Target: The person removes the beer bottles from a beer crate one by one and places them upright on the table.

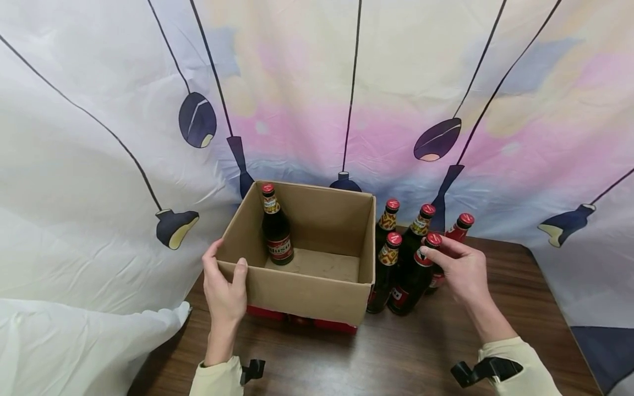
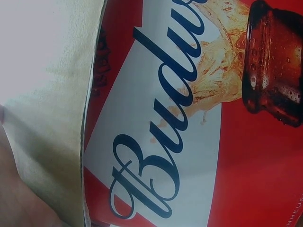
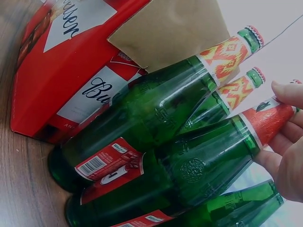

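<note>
An open-topped cardboard box (image 1: 307,291), red with Budweiser print outside, stands on the table with its plain brown flaps raised. My left hand (image 1: 225,297) grips its near left corner, thumb against the front flap and fingers at the left side. Inside, at the left, one dark beer bottle (image 1: 277,228) with a red cap stands upright. To the right of the box, my right hand (image 1: 465,272) pinches the red-labelled neck of a green beer bottle (image 3: 203,158). That bottle stands in a cluster, close beside a bottle (image 3: 156,111) with a yellow-and-red patterned neck label.
Several more capped bottles (image 1: 388,258) crowd against the box's right side. The brown wooden table (image 1: 386,352) extends in front and to the right. A printed curtain (image 1: 307,99) hangs behind, and white cloth (image 1: 89,341) bulges at the left.
</note>
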### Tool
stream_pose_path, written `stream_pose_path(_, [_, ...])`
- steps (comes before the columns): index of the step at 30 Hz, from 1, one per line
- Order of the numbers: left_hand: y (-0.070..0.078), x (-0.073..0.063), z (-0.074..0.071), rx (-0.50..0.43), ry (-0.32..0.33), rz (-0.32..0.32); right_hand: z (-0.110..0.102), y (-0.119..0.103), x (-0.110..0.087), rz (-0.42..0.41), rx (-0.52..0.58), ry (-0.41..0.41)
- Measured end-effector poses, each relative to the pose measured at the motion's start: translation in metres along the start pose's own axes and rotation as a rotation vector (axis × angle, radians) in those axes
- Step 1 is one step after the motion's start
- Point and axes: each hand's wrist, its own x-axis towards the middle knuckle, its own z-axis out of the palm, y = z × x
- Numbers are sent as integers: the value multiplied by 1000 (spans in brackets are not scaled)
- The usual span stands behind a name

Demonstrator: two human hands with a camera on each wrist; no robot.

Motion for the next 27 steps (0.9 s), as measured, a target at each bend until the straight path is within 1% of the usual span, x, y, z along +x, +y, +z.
stream_pose_path(2, [0,0,-1,2,2,-5,1,-1,0,-3,2,-14])
stream_pose_path(5, [-1,1,-3,2,5,-11,1,-3,0,-5,-24,-41])
stream_pose_path(8, [-1,2,-5,4,4,-6,-1,-7,0,-5,-87,-76])
stream_pose_path(11, [-1,2,-6,8,6,-3,-4,-14,1,-36,-159,-104])
stream_pose_path(13, [-1,2,-6,10,6,-7,-5,-23,1,-76,-149,-86])
stream_pose_path(15, [-1,1,-6,10,1,-11,-4,-37,1,-129,-99,-46])
stream_pose_path(17, [0,1,-6,7,-5,-14,0,-55,-1,-189,-23,-5])
stream_pose_path(19, [1,1,-6,3,-10,-13,7,-76,-2,-241,40,-1])
stream_pose_path(20, [2,1,-5,0,-11,-12,13,-87,-3,-256,82,-15])
stream_pose_path(22, [2,1,-4,-2,-10,-9,27,-106,-4,-274,116,-53])
stream_pose_path(25, [3,1,-3,-7,-8,0,54,-128,-4,-271,126,-107])
stream_pose_path(27, [2,0,-1,-8,-13,2,74,-137,-1,-271,96,-130])
